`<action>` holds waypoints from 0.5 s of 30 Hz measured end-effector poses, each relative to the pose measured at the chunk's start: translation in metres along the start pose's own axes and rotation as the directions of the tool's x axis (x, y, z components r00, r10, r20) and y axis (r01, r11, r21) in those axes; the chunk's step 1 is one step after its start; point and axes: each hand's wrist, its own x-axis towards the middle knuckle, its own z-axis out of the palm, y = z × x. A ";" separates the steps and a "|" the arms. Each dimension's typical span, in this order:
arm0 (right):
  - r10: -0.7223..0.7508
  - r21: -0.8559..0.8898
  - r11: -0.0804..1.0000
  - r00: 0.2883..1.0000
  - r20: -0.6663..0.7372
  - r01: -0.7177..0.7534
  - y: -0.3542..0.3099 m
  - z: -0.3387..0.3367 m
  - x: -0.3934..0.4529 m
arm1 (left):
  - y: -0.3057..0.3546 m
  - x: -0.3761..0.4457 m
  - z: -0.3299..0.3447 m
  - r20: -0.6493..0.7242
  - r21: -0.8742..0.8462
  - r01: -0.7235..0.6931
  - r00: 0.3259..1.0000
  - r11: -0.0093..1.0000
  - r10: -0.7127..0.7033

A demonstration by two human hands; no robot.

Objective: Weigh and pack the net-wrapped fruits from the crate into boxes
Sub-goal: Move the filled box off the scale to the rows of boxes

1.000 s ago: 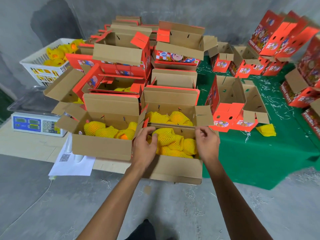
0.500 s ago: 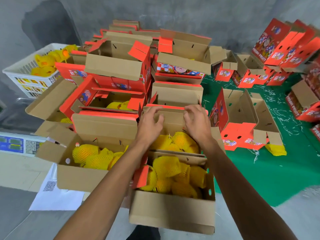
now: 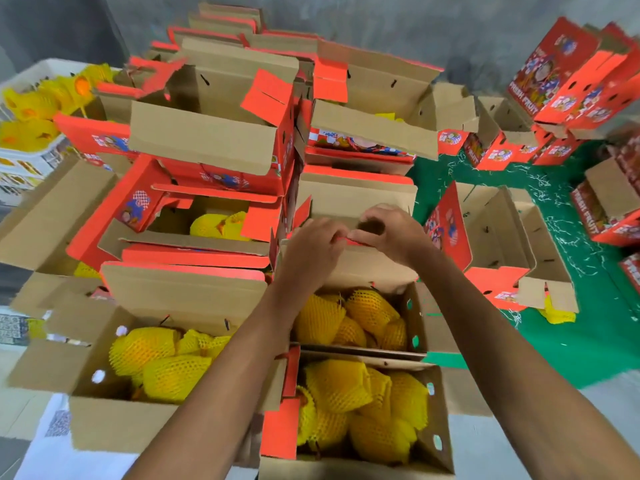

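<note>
At centre, both hands meet on the far flap [image 3: 349, 261] of a fruit-filled box [image 3: 412, 317]: the left hand [image 3: 313, 249] and the right hand [image 3: 389, 233] pinch its red edge with curled fingers. Netted yellow fruits [image 3: 349, 318] lie below them at six o'clock. At ten o'clock, a white crate [image 3: 24, 157] holds more; at three o'clock, empty boxes [image 3: 498, 233] sit on green cloth [image 3: 588, 341].

One view only: a wide-angle camera worn on the head, facing forward and steeply downward. It sits close above the nearest open box [image 3: 374, 407], both forearms entering from the bottom edge. The white crate [image 3: 31, 109] lies at the far left edge, the green cloth [image 3: 588, 327] at right, the grey wall along the top. Straight edges bow toward the frame margins.
</note>
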 end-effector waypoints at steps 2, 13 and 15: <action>-0.029 -0.047 0.998 0.999 0.044 0.031 0.003 -0.006 0.009 | -0.003 0.009 0.000 0.007 0.007 -0.003 1.000 1.000 0.003; 0.023 -0.338 0.941 0.999 -0.029 -0.031 0.025 0.005 0.070 | -0.008 0.037 -0.016 0.586 0.116 -0.006 0.808 0.993 -0.064; 0.030 -0.406 0.911 0.995 -0.096 -0.067 0.026 0.008 0.079 | -0.001 0.038 -0.010 0.571 0.231 -0.046 0.815 0.972 -0.097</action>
